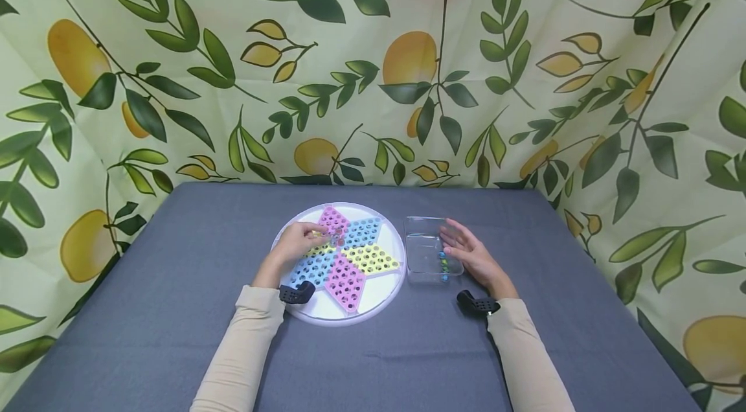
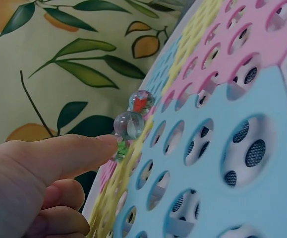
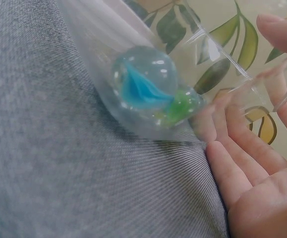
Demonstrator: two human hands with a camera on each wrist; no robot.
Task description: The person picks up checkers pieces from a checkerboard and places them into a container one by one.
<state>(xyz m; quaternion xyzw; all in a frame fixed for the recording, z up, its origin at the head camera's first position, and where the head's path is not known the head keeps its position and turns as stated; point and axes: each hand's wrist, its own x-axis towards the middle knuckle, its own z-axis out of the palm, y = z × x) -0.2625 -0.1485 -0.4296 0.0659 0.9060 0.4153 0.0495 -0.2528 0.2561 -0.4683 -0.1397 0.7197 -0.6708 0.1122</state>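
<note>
A Chinese checkers board (image 1: 373,298) with pink, blue and yellow perforated points lies in front of me. My left hand (image 1: 296,245) is over its upper left part. In the left wrist view one finger (image 2: 84,152) reaches to a green marble (image 2: 120,150), with other fingers folded below; whether it is pinched is hidden. A clear marble (image 2: 129,125) and a red-flecked marble (image 2: 142,101) sit beside it. My right hand (image 1: 473,258) is at the right side of a clear plastic box (image 1: 422,277). Its fingers (image 3: 252,163) rest near the wall, the thumb apart.
Inside the box several marbles, among them a blue one (image 3: 143,94) and a green one (image 3: 180,106), line the right side. Grey cloth (image 1: 396,360) covers the table. A leaf-and-fruit patterned curtain (image 1: 350,75) hangs behind it.
</note>
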